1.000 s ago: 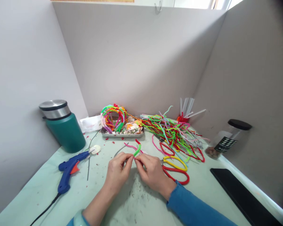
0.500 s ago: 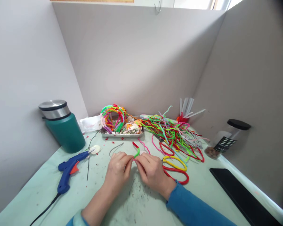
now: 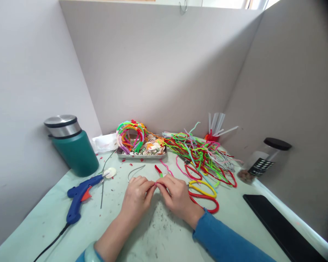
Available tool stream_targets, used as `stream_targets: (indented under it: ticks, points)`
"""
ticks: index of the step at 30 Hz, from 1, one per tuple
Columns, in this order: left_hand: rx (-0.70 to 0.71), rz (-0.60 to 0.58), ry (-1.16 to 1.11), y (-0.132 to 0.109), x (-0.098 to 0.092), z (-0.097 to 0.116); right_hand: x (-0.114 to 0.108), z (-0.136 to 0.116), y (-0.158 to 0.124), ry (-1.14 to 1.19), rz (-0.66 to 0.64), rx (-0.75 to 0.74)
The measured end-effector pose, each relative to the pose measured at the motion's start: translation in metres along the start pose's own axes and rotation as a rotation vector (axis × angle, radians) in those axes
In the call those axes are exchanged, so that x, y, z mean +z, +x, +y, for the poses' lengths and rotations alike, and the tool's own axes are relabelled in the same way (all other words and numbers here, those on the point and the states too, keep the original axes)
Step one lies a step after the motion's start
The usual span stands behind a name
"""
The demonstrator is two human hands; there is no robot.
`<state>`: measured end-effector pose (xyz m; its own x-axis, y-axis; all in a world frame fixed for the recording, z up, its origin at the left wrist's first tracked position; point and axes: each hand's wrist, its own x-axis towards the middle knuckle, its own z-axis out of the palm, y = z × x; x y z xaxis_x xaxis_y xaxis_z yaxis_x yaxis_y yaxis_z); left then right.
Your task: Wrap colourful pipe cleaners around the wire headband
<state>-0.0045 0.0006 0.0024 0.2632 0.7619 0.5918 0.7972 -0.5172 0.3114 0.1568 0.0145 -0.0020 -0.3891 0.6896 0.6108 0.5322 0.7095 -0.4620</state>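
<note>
My left hand (image 3: 138, 194) and my right hand (image 3: 176, 196) meet above the middle of the table, fingertips nearly touching. Both are closed in a pinch on a short pipe cleaner (image 3: 158, 169). Its red tip and a bit of green stick up behind my right fingers; the rest is mostly hidden. To the right of my right hand lie scissors with red and yellow handles (image 3: 203, 196), their blades partly covered by it. Behind the hands are a pink pipe cleaner (image 3: 166, 168) and a thin grey strand (image 3: 136, 169).
A blue glue gun (image 3: 80, 198) and a green bottle (image 3: 73, 151) stand left. At the back are a metal tray (image 3: 142, 157) with coiled pipe cleaners and discs, and a tangled pipe cleaner pile (image 3: 202, 153). A jar (image 3: 262, 162) and black slab (image 3: 278, 225) occupy the right.
The red and green pipe cleaner has turned and sunk behind my right fingers, so less green shows. Both hands stay nearly in place.
</note>
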Motion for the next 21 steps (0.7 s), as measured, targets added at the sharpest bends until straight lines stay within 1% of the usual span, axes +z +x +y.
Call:
stream_targets:
  ticks: [3, 6, 10, 14, 16, 19, 21]
  points:
    - [-0.01, 0.029, 0.016, 0.0, 0.0, -0.001, 0.001, 0.005, 0.001, 0.05, 0.032, 0.031]
    - [-0.016, 0.029, 0.024, 0.0, -0.002, -0.001, 0.001, 0.011, 0.002, 0.093, 0.055, 0.046]
    - [0.028, -0.034, -0.006, 0.0, -0.004, 0.003, 0.001, 0.016, 0.004, 0.116, 0.092, 0.067]
    - [0.08, -0.091, -0.053, 0.001, -0.002, 0.005, 0.002, 0.017, 0.005, 0.126, 0.099, 0.101]
    - [0.07, -0.081, -0.077, 0.0, -0.001, 0.004, 0.002, 0.018, 0.005, 0.126, 0.114, 0.127]
    - [0.007, -0.031, -0.1, -0.001, 0.0, 0.003, 0.002, 0.019, 0.005, 0.112, 0.132, 0.157]
    - [0.017, -0.017, -0.084, -0.001, -0.001, 0.003, 0.002, 0.019, 0.006, 0.101, 0.135, 0.164]
